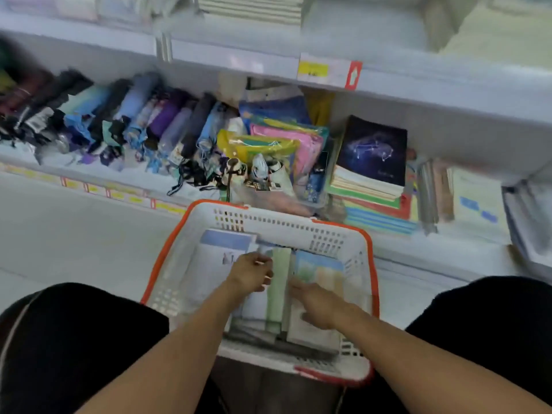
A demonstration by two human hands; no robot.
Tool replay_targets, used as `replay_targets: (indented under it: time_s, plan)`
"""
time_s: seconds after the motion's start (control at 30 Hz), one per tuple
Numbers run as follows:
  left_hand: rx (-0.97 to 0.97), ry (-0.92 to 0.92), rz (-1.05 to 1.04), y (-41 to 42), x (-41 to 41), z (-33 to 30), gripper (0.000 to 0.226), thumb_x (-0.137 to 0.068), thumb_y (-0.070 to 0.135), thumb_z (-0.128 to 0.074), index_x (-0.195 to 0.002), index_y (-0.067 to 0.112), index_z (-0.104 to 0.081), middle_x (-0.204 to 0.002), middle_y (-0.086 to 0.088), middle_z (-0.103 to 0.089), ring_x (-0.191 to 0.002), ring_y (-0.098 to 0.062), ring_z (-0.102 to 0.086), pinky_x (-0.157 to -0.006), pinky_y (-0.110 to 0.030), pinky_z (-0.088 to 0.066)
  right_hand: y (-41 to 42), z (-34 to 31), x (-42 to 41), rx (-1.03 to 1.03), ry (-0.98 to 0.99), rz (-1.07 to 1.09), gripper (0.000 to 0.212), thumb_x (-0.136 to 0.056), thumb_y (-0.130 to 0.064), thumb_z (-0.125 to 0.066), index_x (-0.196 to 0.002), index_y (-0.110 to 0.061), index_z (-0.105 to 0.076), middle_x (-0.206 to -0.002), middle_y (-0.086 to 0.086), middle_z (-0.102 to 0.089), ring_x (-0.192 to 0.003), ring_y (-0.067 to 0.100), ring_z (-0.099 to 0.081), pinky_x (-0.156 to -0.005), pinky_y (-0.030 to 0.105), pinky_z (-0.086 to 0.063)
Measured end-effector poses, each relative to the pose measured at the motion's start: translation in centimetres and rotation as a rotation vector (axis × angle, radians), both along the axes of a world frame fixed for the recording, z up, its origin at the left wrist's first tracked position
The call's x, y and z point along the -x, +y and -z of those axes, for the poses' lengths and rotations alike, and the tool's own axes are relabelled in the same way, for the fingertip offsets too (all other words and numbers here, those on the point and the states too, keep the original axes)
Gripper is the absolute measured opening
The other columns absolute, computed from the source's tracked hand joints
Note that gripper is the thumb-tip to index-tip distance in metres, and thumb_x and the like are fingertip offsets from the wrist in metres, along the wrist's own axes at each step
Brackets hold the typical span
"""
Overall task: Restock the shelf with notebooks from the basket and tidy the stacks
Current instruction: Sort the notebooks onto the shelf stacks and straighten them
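Both hands were down in the basket (298, 227). Left hand (250, 274) w/ fingers curled at the edge of a green notebook (279, 282); right hand (318, 306) lay flat-ish on the notebooks (319, 270) just beside it, grip unclear due to blur. Probably light, thin, floppy w/ slick covers, so best pinched at spine, a few at once. Shelf stack (370, 168) sat well beyond both hands.

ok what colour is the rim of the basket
Orange-red, around a white basket rim; the head view shows it clearly.
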State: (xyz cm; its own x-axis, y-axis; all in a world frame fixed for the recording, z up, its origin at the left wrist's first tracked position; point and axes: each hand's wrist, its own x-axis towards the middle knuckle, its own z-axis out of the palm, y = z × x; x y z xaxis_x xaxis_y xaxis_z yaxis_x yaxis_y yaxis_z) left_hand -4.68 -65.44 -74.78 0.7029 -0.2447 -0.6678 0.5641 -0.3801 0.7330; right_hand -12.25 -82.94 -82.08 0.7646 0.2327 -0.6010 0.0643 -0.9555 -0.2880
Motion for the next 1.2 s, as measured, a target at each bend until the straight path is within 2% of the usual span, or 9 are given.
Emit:
replay_targets:
  time_s: [0.07, 0.2, 0.33, 0.47, 0.6, 0.7, 0.87, 1.03, 1.2]
  plan:
    - [-0.029, 0.078, -0.008, 1.1, 2.3, 2.9, 0.007, -0.099, 0.011, -0.055, -0.095, 0.006, -0.058, -0.072, -0.010, -0.062, -0.056, -0.019, -0.055, -0.049, -0.023, -0.040, 0.2, 1.6, 2.1, 0.077, 0.013, -0.108, 0.078, -0.093, 0.007, -0.046, -0.158, -0.023, -0.017, -0.166, -0.008, 0.000, -0.141, 0.034, -0.034, -0.090, 0.044, -0.049]
    - [-0.174, 0.038, 0.040, 1.2, 4.3, 5.3, 0.012, -0.096, 0.018, -0.059, -0.102, 0.009, -0.064, -0.079, -0.006, -0.069, -0.067, -0.018, -0.062, -0.055, -0.025, -0.047, -0.2, 1.8, 3.0, 0.101, -0.132, -0.182, 0.077, -0.088, 0.015, -0.044, -0.155, -0.020, -0.028, -0.165, -0.004, -0.012, -0.133, 0.033, -0.045, -0.087, 0.043, -0.051]
    - [-0.175, 0.025, 0.220, 0.1, 4.7, 4.5, 0.028, -0.088, 0.031, -0.069, -0.110, 0.016, -0.062, -0.099, -0.003, -0.069, -0.082, -0.017, -0.067, -0.068, -0.030, -0.056, -0.6, 0.9, 2.1, 0.056, -0.232, -0.107, 0.034, -0.094, 0.002, -0.043, -0.124, -0.010, -0.053, -0.120, 0.010, -0.055, -0.100, 0.034, -0.059, -0.070, 0.034, -0.044]
    - [-0.172, 0.131, 0.429, -0.4, 5.2, 3.2, 0.042, -0.087, 0.033, -0.069, -0.125, 0.021, -0.054, -0.116, 0.002, -0.061, -0.104, -0.020, -0.062, -0.081, -0.036, -0.058, 0.5, -1.8, 0.0, -0.296, -0.394, 0.028, 0.016, -0.089, -0.002, -0.060, -0.102, -0.008, -0.068, -0.102, 0.007, -0.060, -0.095, 0.023, -0.059, -0.085, 0.031, -0.048]
    - [-0.092, 0.097, 0.164, -0.2, 4.9, 2.8, 0.024, -0.103, 0.019, -0.042, -0.114, 0.005, -0.058, -0.099, -0.014, -0.068, -0.088, -0.034, -0.069, -0.072, -0.050, -0.060, 1.6, -3.3, -1.4, -0.570, -0.704, 0.362, 0.047, -0.088, -0.004, -0.067, -0.132, -0.013, -0.056, -0.141, 0.004, -0.046, -0.124, 0.013, -0.051, -0.096, 0.020, -0.044]
    - [0.074, 0.079, -0.119, 1.2, 4.1, 2.7, 0.022, -0.102, 0.021, -0.048, -0.112, 0.004, -0.058, -0.089, -0.011, -0.068, -0.073, -0.028, -0.069, -0.054, -0.039, -0.061, -0.9, -1.4, -1.2, -0.259, -0.553, 0.637, 0.036, -0.090, -0.007, -0.060, -0.126, -0.011, -0.057, -0.133, 0.007, -0.051, -0.117, 0.025, -0.057, -0.092, 0.029, -0.048]
    - [0.047, -0.034, -0.309, 3.1, 3.1, 3.7, 0.024, -0.104, 0.020, -0.043, -0.121, 0.007, -0.054, -0.093, -0.016, -0.068, -0.053, -0.025, -0.067, -0.044, -0.032, -0.057, -1.2, 2.1, 1.8, 0.019, -0.094, -0.147, 0.071, -0.091, 0.011, -0.045, -0.151, -0.026, -0.037, -0.165, -0.004, -0.016, -0.146, 0.032, -0.027, -0.111, 0.043, -0.035]
    - [-0.003, -0.047, -0.274, 3.1, 3.3, 4.5, 0.028, -0.105, 0.019, -0.039, -0.129, 0.010, -0.051, -0.106, -0.021, -0.067, -0.055, -0.028, -0.069, -0.045, -0.031, -0.056, -0.3, 1.2, 1.3, 0.167, -0.174, -0.244, 0.065, -0.091, 0.010, -0.046, -0.149, -0.021, -0.041, -0.161, -0.001, -0.027, -0.130, 0.035, -0.046, -0.091, 0.041, -0.048]
    - [0.004, -0.028, -0.244, 2.5, 3.1, 4.3, 0.027, -0.105, 0.018, -0.038, -0.129, 0.009, -0.048, -0.105, -0.020, -0.065, -0.058, -0.030, -0.069, -0.046, -0.031, -0.057, -0.8, 0.8, 1.2, 0.168, -0.193, -0.257, 0.065, -0.088, 0.010, -0.047, -0.146, -0.019, -0.043, -0.123, 0.008, -0.057, -0.105, 0.032, -0.056, -0.073, 0.034, -0.043]
